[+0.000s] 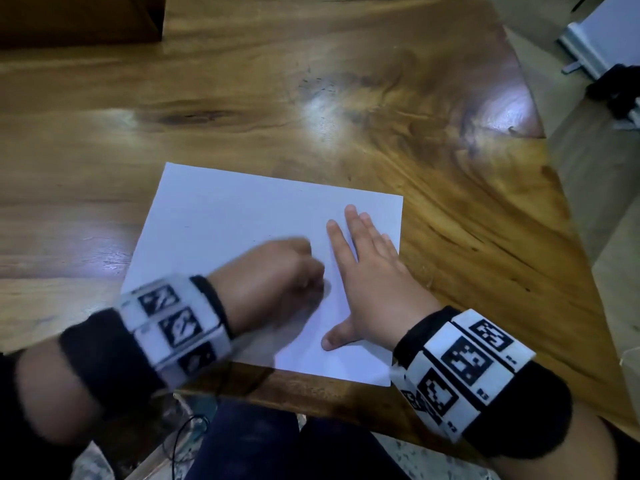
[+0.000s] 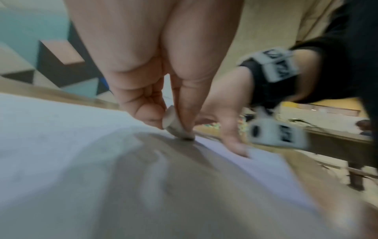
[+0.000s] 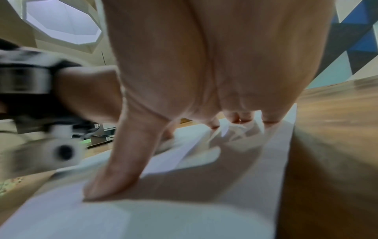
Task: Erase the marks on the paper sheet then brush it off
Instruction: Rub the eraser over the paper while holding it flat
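A white paper sheet (image 1: 221, 216) lies on the wooden table (image 1: 242, 98) near its front edge. My left hand (image 1: 277, 268) is curled over the sheet's middle and blurred. In the left wrist view its fingers (image 2: 143, 113) pinch a small white eraser (image 2: 175, 127), whose lower end touches the paper sheet (image 2: 51, 137). My right hand (image 1: 367, 268) lies flat on the sheet's right part, fingers straight and thumb spread. In the right wrist view its thumb (image 3: 114, 169) presses on the paper sheet (image 3: 143, 218). A few faint marks show on the sheet's left half.
The table's right edge (image 1: 561, 209) runs diagonally close to the sheet, with floor beyond. A dark box corner (image 1: 79, 19) stands at the table's far left. White equipment (image 1: 595, 39) sits on the floor at the upper right. My legs (image 1: 277, 445) are under the front edge.
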